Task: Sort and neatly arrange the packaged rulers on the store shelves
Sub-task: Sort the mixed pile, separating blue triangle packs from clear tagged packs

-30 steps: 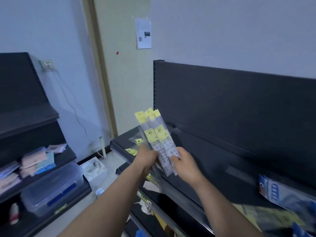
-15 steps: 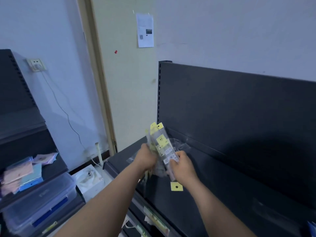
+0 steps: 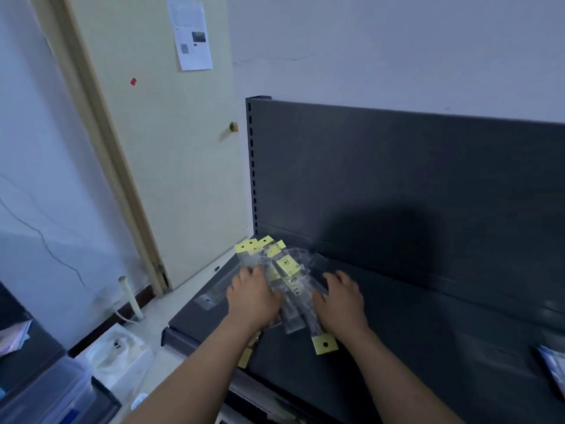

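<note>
While I look down at the dark shelf (image 3: pixel 428 347), the far left of my view shows one clear plastic bin (image 3: pixel 46 393) low on a neighbouring rack, and next to it one white box (image 3: pixel 116 350) on the floor. One pale rod (image 3: pixel 130 298) stands against the wall beside the door (image 3: pixel 171 148), which carries one sheet of paper (image 3: pixel 193 33) and one small red mark (image 3: pixel 133 82).

One flat clear packet (image 3: pixel 214 293) lies alone on the shelf surface, just left of my left hand (image 3: pixel 252 299). That hand lies palm down, fingers loosely curled over the left edge of the bundle of packaged rulers (image 3: pixel 289 280), pressing it against the shelf. The bundle is fanned out on the shelf near its left end, close to the back panel (image 3: pixel 397 185). I count three yellow header tabs at the far end, one yellow label mid-bundle, and one more yellow tab (image 3: pixel 324 344) pointing back toward me; how many clear sleeves overlap between them I cannot tell. Another yellow piece (image 3: pixel 246 356) shows under my left forearm at the shelf's front edge.

My right hand (image 3: pixel 342 304) rests palm down on the right edge of the bundle, fingers slightly spread, touching the sleeves. Whether either hand truly grips or only presses, I cannot tell.

At the far right, one blue-and-white packet (image 3: pixel 555 368) lies on the shelf, well apart from the rulers.
</note>
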`<state>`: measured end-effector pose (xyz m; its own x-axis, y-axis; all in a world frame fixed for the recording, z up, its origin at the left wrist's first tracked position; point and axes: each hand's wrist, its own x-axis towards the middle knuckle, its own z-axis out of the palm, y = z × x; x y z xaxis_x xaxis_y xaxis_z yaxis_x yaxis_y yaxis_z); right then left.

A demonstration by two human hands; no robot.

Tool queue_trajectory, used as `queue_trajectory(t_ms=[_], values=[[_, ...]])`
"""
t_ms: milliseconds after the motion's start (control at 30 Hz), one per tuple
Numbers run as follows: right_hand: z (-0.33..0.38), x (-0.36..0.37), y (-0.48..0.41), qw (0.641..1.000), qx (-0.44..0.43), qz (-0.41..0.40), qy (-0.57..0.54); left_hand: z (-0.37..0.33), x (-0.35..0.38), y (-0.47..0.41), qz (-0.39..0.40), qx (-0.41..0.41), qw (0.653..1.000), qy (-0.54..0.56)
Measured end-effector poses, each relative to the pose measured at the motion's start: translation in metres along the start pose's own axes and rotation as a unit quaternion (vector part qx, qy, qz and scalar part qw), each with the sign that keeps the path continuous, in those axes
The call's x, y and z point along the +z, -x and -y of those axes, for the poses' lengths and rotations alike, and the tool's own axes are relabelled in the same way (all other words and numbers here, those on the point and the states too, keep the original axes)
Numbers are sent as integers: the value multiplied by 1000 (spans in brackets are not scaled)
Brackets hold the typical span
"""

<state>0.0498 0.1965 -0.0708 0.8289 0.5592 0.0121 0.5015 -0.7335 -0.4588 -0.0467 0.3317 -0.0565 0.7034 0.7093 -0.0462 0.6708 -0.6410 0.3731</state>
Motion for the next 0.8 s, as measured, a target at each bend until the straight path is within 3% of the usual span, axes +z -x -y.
queue_trajectory(t_ms=[200, 433, 633, 800], values=[[-2, -10, 30, 996, 61, -55, -26, -22, -7, 6, 21, 138, 990, 23], [-48, -36, 98, 979, 144, -143, 13, -81, 20, 46, 68, 301, 948, 75], [-110, -82, 156, 950, 247, -179, 71, -147, 39, 93, 124, 368, 920, 59], [-174, -119, 198, 933, 306, -170, 86, -202, 64, 125, 185, 378, 905, 69]])
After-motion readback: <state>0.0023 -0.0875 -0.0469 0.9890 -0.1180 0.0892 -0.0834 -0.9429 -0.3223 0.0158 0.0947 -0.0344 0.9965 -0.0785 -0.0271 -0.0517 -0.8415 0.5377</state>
